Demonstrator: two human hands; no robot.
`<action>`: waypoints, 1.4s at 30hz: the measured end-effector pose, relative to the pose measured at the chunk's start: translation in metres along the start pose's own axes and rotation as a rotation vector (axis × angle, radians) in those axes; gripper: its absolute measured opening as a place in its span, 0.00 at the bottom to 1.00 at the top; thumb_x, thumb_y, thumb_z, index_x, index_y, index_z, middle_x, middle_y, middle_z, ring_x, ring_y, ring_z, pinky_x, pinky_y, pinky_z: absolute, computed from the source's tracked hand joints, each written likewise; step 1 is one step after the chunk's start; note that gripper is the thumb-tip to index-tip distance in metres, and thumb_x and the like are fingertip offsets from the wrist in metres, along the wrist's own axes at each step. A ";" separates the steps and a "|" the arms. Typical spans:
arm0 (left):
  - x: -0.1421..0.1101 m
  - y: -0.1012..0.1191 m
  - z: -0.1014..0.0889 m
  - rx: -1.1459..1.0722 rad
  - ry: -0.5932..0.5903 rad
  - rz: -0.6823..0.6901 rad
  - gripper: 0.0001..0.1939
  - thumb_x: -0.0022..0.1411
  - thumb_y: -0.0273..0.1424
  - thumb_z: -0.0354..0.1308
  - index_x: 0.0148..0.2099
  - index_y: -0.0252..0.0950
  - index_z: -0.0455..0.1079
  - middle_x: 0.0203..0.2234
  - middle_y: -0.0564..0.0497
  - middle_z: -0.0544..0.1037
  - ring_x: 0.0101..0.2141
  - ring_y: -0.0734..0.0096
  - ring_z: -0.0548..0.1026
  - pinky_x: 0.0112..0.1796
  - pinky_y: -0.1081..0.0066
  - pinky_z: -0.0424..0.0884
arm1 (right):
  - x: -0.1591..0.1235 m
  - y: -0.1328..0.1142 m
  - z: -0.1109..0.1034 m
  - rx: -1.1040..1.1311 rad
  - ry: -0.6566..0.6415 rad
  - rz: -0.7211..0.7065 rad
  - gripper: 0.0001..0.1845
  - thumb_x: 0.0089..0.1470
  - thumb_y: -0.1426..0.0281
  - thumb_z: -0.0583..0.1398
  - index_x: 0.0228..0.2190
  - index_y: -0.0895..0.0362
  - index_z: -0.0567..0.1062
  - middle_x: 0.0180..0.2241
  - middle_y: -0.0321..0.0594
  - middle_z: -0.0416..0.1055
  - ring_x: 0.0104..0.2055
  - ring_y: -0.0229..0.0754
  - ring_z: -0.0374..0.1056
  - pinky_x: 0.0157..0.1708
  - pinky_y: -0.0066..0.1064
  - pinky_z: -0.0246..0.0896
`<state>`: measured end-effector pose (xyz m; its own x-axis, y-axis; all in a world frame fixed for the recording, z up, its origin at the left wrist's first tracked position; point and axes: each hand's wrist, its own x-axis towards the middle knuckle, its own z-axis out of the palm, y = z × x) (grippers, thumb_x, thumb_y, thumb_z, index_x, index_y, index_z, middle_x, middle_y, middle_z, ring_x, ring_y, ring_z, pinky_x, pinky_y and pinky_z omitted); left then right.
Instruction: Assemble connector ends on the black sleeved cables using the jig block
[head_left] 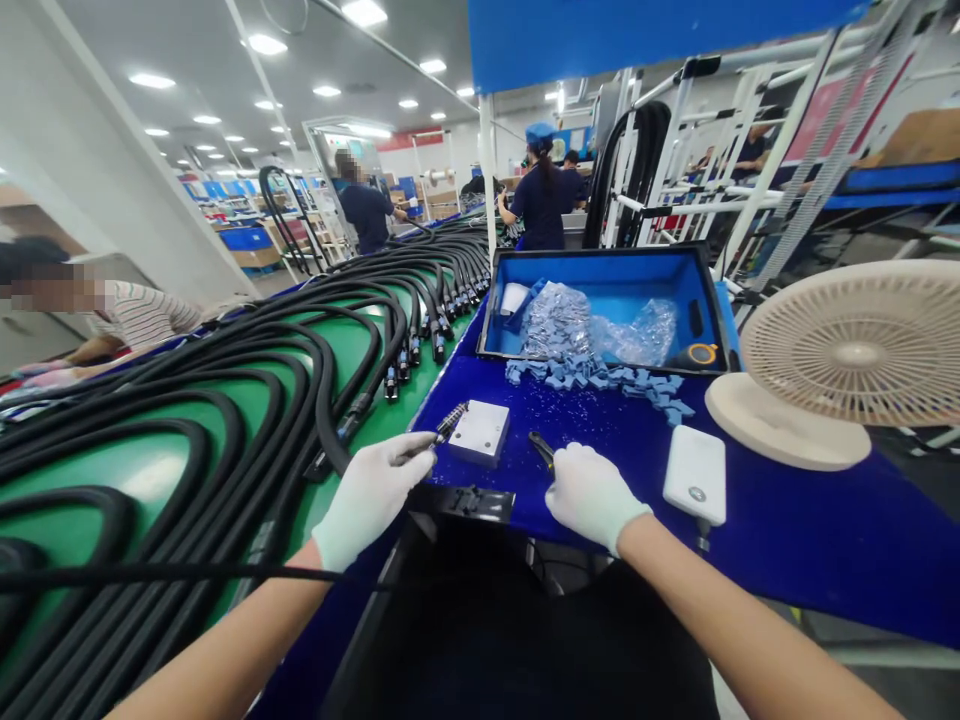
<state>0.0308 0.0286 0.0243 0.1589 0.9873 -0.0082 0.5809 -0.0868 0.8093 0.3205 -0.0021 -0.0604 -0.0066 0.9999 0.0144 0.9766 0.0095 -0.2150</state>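
My left hand [377, 492], in a white glove, is closed on a dark, ribbed cable connector [451, 424]. The connector's tip is by the left edge of a light grey metal block [481, 430] with holes in its top; I cannot tell whether they touch. To the right of the block, my gloved right hand [592, 492] is wrapped round a black-and-yellow hand tool [541, 450], whose dark end sticks out to the upper left. The rest of that tool is hidden in the fist. A black fixture [472, 502] sits at the table's front edge between my hands.
Thick black hoses [292, 350] cover the green conveyor [352, 330] on the left. Small blue clips [600, 378] lie before a blue bin [637, 275] holding plastic bags. A white power bank [696, 475] and a fan [855, 350] stand right. Several co-workers [545, 200] are beyond.
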 end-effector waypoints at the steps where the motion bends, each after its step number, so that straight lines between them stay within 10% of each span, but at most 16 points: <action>1: 0.003 0.005 0.002 -0.041 -0.014 0.004 0.24 0.61 0.42 0.61 0.55 0.35 0.77 0.44 0.48 0.84 0.45 0.55 0.80 0.49 0.63 0.74 | 0.000 0.000 0.002 0.077 0.023 0.017 0.09 0.52 0.70 0.60 0.34 0.62 0.76 0.35 0.52 0.74 0.37 0.49 0.71 0.36 0.35 0.61; 5: 0.012 0.014 0.007 -0.127 -0.045 0.021 0.23 0.61 0.41 0.62 0.55 0.34 0.77 0.39 0.48 0.84 0.38 0.59 0.80 0.42 0.67 0.75 | -0.004 -0.011 -0.008 0.441 0.029 -0.067 0.04 0.53 0.73 0.58 0.32 0.59 0.74 0.29 0.42 0.74 0.30 0.41 0.69 0.31 0.31 0.60; 13: 0.012 0.020 0.004 -0.049 -0.103 0.117 0.21 0.64 0.40 0.61 0.55 0.35 0.79 0.38 0.49 0.84 0.37 0.61 0.79 0.40 0.68 0.74 | -0.006 -0.058 -0.035 0.771 0.109 -0.710 0.19 0.53 0.78 0.60 0.47 0.53 0.76 0.48 0.45 0.76 0.52 0.50 0.71 0.56 0.42 0.65; 24: 0.008 0.012 0.011 0.029 -0.107 0.182 0.17 0.63 0.40 0.62 0.51 0.39 0.81 0.44 0.50 0.83 0.47 0.57 0.78 0.47 0.67 0.72 | -0.007 -0.058 -0.018 0.629 0.139 -0.613 0.16 0.57 0.69 0.63 0.48 0.57 0.74 0.50 0.51 0.72 0.52 0.53 0.68 0.52 0.44 0.65; 32: 0.048 0.016 0.006 0.010 -0.380 0.315 0.25 0.68 0.48 0.53 0.56 0.36 0.78 0.42 0.48 0.83 0.40 0.58 0.79 0.43 0.66 0.73 | -0.011 -0.064 -0.007 0.533 0.066 -0.328 0.09 0.56 0.71 0.62 0.40 0.57 0.72 0.40 0.46 0.73 0.39 0.46 0.68 0.38 0.35 0.63; 36: 0.050 0.022 0.012 0.030 -0.276 0.289 0.24 0.65 0.46 0.58 0.56 0.39 0.78 0.49 0.49 0.82 0.46 0.56 0.79 0.49 0.65 0.71 | -0.011 -0.058 -0.011 0.604 0.019 -0.281 0.19 0.55 0.71 0.62 0.49 0.57 0.71 0.41 0.46 0.75 0.39 0.47 0.71 0.39 0.35 0.63; 42: 0.042 0.026 0.024 0.074 -0.201 0.285 0.20 0.65 0.45 0.59 0.51 0.40 0.81 0.47 0.52 0.83 0.49 0.56 0.79 0.51 0.66 0.70 | 0.004 -0.054 0.008 0.488 0.042 -0.326 0.07 0.55 0.71 0.59 0.38 0.56 0.72 0.38 0.44 0.77 0.39 0.47 0.74 0.39 0.33 0.62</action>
<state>0.0717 0.0646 0.0309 0.4724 0.8767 0.0910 0.5455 -0.3719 0.7511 0.2661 0.0016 -0.0565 -0.2714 0.9432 0.1918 0.7134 0.3309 -0.6177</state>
